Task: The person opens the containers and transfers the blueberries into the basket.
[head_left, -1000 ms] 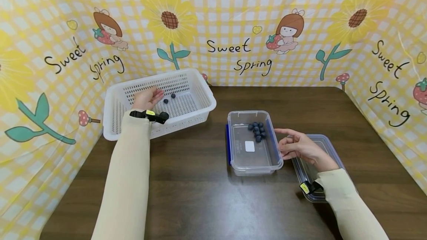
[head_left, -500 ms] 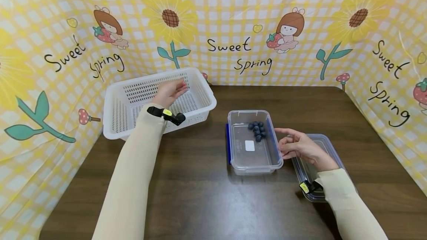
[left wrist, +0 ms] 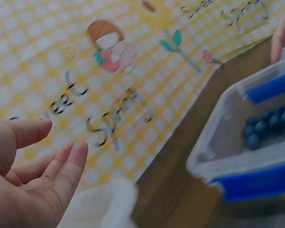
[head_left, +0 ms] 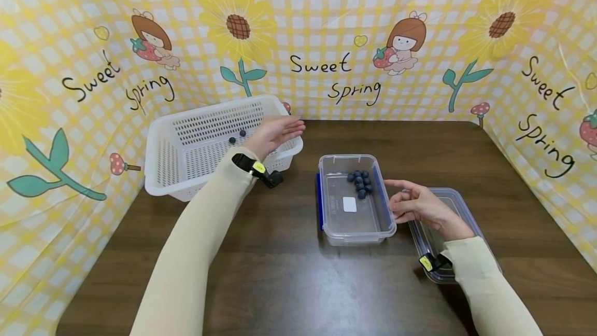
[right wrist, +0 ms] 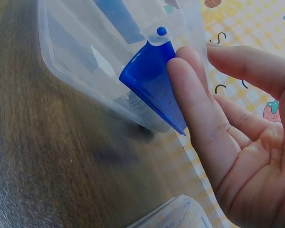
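Note:
My left hand (head_left: 274,135) is above the right end of a white slotted plastic basket (head_left: 173,189). In the left wrist view its thumb and fingers (left wrist: 69,173) are apart, with nothing visible between them. Two blueberries (head_left: 242,133) lie in the basket. Several more blueberries (head_left: 361,185) are clustered inside a clear plastic food container (head_left: 358,235), toward its far right side. My right hand (head_left: 423,208) is at the container's right side, its fingertips touching by the blue latch flap (right wrist: 149,78), which hangs down; the fingers are fairly straight.
To the right, under my right forearm, lies a clear rectangular plastic lid-like piece (head_left: 452,200). A second blue latch flap (head_left: 319,202) hangs on the container's left side. Yellow checked cloth (head_left: 317,9) with printed flowers surrounds the brown wooden table (head_left: 270,274).
My left hand has moved rightward from inside the basket to above its right end. The two blueberries in the basket, briefly covered by the hand, show again. My right hand and the container stay put.

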`<state>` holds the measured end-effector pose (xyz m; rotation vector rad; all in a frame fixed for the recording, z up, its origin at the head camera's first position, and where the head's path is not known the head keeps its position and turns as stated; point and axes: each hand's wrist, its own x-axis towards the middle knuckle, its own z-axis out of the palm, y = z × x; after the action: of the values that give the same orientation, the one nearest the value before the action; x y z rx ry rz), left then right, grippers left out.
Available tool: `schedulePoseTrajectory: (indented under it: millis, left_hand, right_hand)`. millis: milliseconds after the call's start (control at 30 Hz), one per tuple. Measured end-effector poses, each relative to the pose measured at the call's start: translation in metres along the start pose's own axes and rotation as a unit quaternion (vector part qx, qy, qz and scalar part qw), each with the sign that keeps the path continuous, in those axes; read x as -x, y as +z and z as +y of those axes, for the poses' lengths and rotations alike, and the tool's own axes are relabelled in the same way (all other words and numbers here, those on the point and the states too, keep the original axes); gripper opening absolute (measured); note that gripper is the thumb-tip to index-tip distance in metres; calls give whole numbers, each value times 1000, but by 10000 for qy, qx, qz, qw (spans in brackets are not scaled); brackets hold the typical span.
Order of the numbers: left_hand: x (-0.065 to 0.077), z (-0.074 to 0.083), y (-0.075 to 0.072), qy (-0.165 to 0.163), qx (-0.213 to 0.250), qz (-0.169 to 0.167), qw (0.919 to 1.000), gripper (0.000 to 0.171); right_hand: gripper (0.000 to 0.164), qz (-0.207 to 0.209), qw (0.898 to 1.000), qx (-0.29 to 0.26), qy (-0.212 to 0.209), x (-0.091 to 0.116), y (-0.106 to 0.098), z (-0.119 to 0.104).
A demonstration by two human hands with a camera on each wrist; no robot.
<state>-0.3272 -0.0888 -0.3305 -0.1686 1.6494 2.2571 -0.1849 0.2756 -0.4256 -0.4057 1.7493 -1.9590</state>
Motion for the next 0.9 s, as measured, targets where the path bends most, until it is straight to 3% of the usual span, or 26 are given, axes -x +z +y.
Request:
schedulePoseTrajectory:
  millis: [367, 667, 900]
  left_hand:
    - [8, -22, 39, -339, -496, -668, 9960, 37]
    - [15, -50, 64, -624, -1003, -1342, 9839, 38]
    - [20, -75, 83, -1120, -1272, -1691, 9709, 36]
  right_hand:
    - [62, 35, 10000, 0, 60, 0, -2, 1]
    - [59, 32, 10000, -41, 43, 0, -1, 1]
    - [57, -26, 9999, -140, -54, -1, 1, 1]
